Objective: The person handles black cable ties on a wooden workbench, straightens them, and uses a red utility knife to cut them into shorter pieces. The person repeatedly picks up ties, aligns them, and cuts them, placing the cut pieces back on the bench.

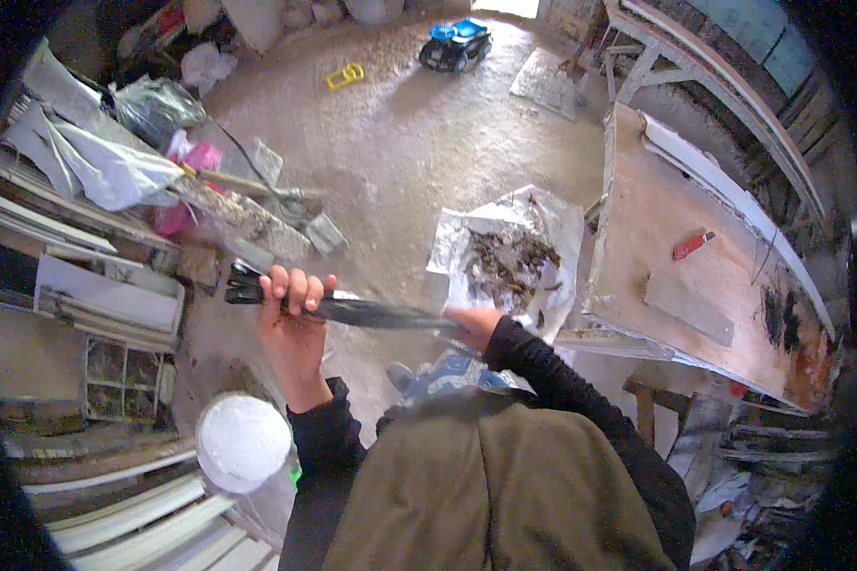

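Observation:
A long, dark, shiny bundle that looks like folded black plastic [376, 314] stretches between my two hands in front of my body. My left hand [293, 314] is closed around it near its left end, and a gathered tip sticks out past the fingers. At the other end my right hand [476, 325] grips it, its fingers partly hidden and slightly blurred. Beyond the right hand, a white sheet [567, 224] lies on the floor with a heap of brown debris [509, 262] on it.
A worktable [628, 214] at the right carries a red-handled tool [692, 246]. To the left are stacked boards [114, 295] and a white bucket [245, 444]. A blue-and-black toy truck [457, 45] and a yellow plastic piece [345, 76] lie on the far floor.

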Demonstrator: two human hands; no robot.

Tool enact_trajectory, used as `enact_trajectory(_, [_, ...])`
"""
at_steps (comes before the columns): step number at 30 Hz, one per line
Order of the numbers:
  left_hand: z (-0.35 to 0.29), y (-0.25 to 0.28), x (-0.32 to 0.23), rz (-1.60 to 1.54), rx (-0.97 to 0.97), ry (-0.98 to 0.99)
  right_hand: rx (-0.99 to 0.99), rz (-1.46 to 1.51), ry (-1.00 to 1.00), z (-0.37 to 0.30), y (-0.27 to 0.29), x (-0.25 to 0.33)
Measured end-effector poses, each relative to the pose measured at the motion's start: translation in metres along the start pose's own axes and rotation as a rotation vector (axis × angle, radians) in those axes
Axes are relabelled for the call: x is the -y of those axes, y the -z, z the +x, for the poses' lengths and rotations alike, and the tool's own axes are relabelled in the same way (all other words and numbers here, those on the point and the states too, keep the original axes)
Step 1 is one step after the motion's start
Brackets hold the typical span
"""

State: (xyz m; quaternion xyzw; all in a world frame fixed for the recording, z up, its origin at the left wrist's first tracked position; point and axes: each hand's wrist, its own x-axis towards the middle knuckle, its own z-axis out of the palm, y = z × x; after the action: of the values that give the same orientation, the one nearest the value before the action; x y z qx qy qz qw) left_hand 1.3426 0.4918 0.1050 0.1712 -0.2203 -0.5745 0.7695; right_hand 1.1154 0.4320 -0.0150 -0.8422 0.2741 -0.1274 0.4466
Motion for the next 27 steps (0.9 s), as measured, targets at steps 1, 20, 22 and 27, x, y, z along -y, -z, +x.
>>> enact_trajectory(1, [-0.003,0.001,0.008,-0.007,-0.001,-0.01,-0.005,-0.054,-0.018,-0.005,0.007,-0.007])
enact_trajectory(20, [-0.036,-0.019,0.057,0.066,-0.044,-0.032,0.029,-0.046,0.04,-0.047,0.054,-0.035])
enact_trajectory(22, [-0.034,-0.02,0.057,0.028,-0.024,-0.034,0.058,-0.068,0.036,-0.051,0.062,-0.029])
enact_trajectory(27, [-0.01,-0.022,0.064,-0.039,0.024,0.017,0.023,-0.053,0.019,-0.062,0.071,-0.029])
